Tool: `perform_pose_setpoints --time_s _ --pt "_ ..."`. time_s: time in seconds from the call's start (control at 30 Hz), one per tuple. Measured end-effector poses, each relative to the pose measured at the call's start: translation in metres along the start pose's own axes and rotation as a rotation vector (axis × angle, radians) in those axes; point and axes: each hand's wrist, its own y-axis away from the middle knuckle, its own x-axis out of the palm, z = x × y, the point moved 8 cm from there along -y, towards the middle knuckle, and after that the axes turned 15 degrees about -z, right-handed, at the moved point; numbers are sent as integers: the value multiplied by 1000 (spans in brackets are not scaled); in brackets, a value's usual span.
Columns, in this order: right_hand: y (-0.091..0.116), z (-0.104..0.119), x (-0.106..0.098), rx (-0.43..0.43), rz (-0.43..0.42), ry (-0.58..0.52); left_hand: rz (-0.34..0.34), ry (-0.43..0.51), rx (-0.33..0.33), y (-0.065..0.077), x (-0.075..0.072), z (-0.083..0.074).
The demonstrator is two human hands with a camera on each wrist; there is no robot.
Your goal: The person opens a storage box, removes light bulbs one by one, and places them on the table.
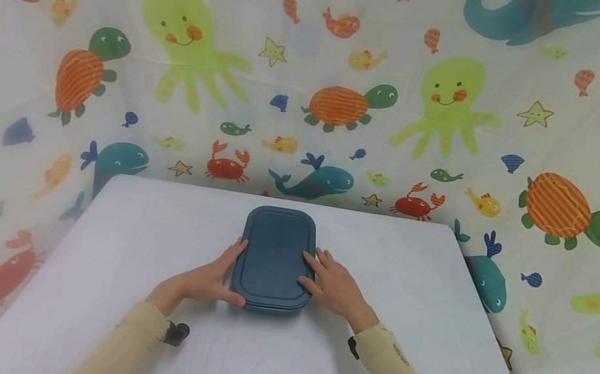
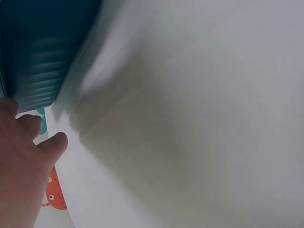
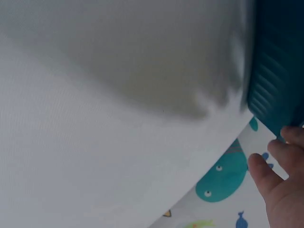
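A dark blue rectangular box (image 1: 275,256) with rounded corners and a matching lid is on the white table in the head view, its long side pointing away from me. My left hand (image 1: 207,277) is at its left side, fingers spread along the edge and thumb at the near left corner. Opposite, my right hand (image 1: 339,286) touches the right edge, with thumb and fingertips reaching onto the lid. The ribbed side wall (image 2: 47,71) shows in the left wrist view, where the left fingertips meet the rim. In the right wrist view the right fingers (image 3: 285,152) extend beside the box.
A white-covered table (image 1: 165,211) lies under the box. Behind and around it hangs a cloth (image 1: 292,93) printed with sea animals. Each wrist wears a small black device, the left one (image 1: 177,333) and the right one (image 1: 353,347).
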Motion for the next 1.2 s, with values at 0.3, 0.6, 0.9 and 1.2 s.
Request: perform_pose_setpoints --time_s 0.3,0.6,0.9,1.2 --pt "12 3 -5 -35 82 -32 14 14 -10 3 2 -2" --pt "18 8 -4 -108 57 -5 -76 2 6 5 4 3" --pt "18 9 -5 -144 17 52 -90 -6 31 8 2 -3" --pt "17 11 -8 -163 -5 99 -89 -4 19 8 2 -1"
